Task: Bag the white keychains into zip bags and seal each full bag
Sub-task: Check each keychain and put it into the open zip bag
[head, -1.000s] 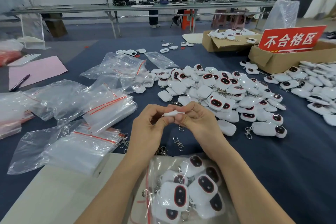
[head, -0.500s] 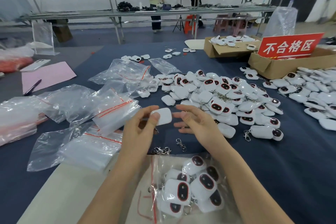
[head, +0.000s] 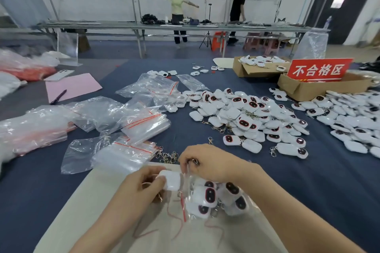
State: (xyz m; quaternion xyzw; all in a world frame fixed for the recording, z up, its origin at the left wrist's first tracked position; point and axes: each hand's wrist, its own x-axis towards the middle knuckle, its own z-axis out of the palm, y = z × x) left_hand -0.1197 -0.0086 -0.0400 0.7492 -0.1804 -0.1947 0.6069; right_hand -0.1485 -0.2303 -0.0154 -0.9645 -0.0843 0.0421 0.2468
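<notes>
White keychain (head: 170,179), pinched by the left grip (head: 141,189), sits at the mouth of a part-filled zip bag (head: 216,197) the right grip (head: 207,163) holds open, while heaps (head: 257,117) wait unbagged.

keychains (head: 255,117): white, dark oval faces | zip bags (head: 144,125): clear, red strip | cloth (head: 308,181): navy | sign (head: 318,70): red, white letters

There were two brown cardboard boxes (head: 304,90), one red sign with white letters (head: 318,70), one pink paper sheet (head: 76,86), one dark pen (head: 58,97) and two people (head: 177,6) far back. The small white plastic keychains (head: 246,117) were too many to count.
</notes>
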